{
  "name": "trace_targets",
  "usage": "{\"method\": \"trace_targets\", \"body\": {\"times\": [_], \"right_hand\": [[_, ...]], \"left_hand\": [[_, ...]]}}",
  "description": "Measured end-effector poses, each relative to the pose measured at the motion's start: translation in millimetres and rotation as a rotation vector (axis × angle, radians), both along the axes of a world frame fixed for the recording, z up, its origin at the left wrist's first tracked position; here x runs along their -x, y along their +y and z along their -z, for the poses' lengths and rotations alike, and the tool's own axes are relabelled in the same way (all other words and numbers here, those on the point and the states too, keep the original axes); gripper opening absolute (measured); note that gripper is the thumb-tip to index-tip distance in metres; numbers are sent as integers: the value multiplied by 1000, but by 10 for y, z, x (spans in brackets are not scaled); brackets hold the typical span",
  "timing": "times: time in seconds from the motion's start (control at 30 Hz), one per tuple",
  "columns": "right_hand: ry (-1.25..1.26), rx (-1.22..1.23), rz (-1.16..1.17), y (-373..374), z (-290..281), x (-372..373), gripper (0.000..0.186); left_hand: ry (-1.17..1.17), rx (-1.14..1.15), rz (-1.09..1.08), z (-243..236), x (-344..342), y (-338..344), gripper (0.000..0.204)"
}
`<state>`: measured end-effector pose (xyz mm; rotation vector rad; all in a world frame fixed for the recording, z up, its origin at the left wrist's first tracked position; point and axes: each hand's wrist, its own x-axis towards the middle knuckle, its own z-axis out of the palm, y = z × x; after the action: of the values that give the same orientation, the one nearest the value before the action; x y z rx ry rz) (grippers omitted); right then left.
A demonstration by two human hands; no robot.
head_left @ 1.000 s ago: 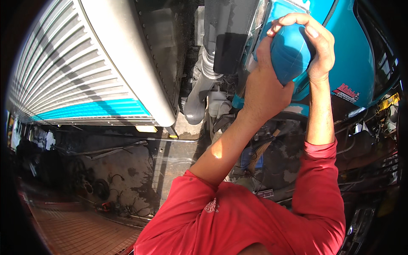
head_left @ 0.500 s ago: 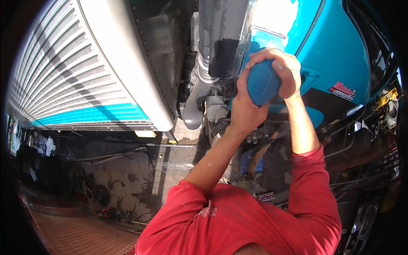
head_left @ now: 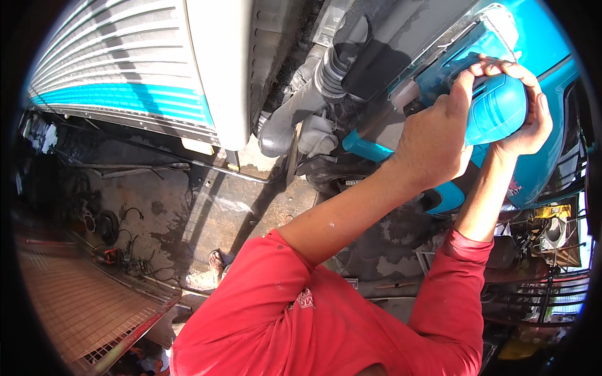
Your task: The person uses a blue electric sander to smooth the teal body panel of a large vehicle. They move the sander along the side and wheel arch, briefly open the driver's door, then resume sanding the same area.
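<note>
Both of my hands are up at the turquoise vehicle panel (head_left: 545,41) at the far right. Between them is a rounded turquoise housing (head_left: 498,116) with dark slots and seam lines; its exact kind cannot be told. My left hand (head_left: 439,138) is closed on its left side, the thumb pointing away from me. My right hand (head_left: 532,119) cups the right side, its fingers curling over the top. The left hand partly hides the housing, so I cannot see whether it touches the panel. A pale whitish patch (head_left: 501,25) shows on the panel just beyond the fingers.
Left of the hands are a ribbed dark pipe (head_left: 329,78) and a grey elbow duct (head_left: 279,135). A white and ribbed metal body (head_left: 222,69) stands farther left. Below lies stained concrete floor (head_left: 241,207). A brown slatted panel (head_left: 88,301) is at the lower left.
The view has turned, and my hands with the housing now appear farther right. More of the housing's slotted side shows. My left forearm reaches more across to the right.
</note>
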<state>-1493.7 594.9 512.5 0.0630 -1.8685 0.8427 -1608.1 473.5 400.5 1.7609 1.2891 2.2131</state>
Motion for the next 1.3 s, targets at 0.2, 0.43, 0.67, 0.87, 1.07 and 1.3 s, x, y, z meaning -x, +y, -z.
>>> {"method": "trace_targets", "body": {"times": [0.2, 0.43, 0.67, 0.87, 1.07, 1.3], "right_hand": [[-87, -126, -16, -188, 665, 111, 56], [-223, -120, 38, -470, 1186, 243, 41], [-165, -74, 31, -412, 749, 191, 44], [-74, 53, -65, -139, -199, -3, 60], [-48, -17, 84, -146, -213, 95, 61], [-72, -106, -59, -323, 655, 193, 52]], "left_hand": [[-25, 162, 45, 638, 54, -71, 97], [-84, 52, -15, 1298, -11, -65, 94], [-85, 46, 54, 788, 18, -128, 97], [25, -110, 6, -97, -57, 60, 97], [-16, -74, -4, -152, -3, 50, 98], [-76, 287, 186, 639, 142, -138, 100]]}}
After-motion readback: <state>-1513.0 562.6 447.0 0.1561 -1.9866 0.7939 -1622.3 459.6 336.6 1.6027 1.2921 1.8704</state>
